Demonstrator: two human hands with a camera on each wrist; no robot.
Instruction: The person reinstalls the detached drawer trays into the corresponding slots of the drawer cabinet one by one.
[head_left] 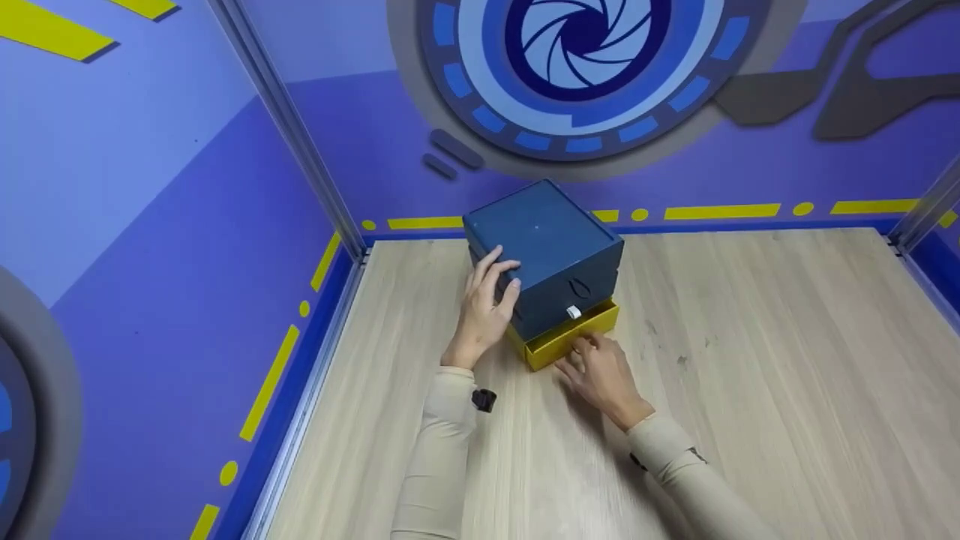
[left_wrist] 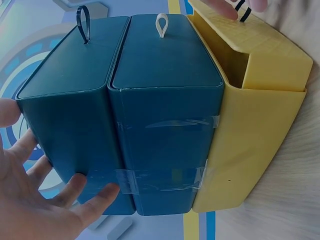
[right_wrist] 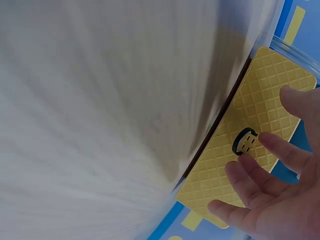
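Three drawer boxes stand stacked, two dark blue ones [head_left: 544, 232] above a yellow one. The yellow drawer [head_left: 574, 341] sticks partway out at the bottom; a dark gap shows behind its front in the left wrist view. My left hand [head_left: 484, 311] rests with spread fingers on the side of the top blue box. At the yellow drawer's front is my right hand [head_left: 604, 371], its fingertips touching around the black pull loop [right_wrist: 244, 142], the thumb apart near the front's edge. The blue drawers carry a black loop [left_wrist: 83, 25] and a white loop [left_wrist: 162, 25].
Clear tape [left_wrist: 165, 181] runs across the sides of the blue boxes. The stack stands on a wood-grain table [head_left: 750, 375], close to the patterned back wall [head_left: 345, 135]. A metal corner rail [head_left: 285, 120] rises at the left.
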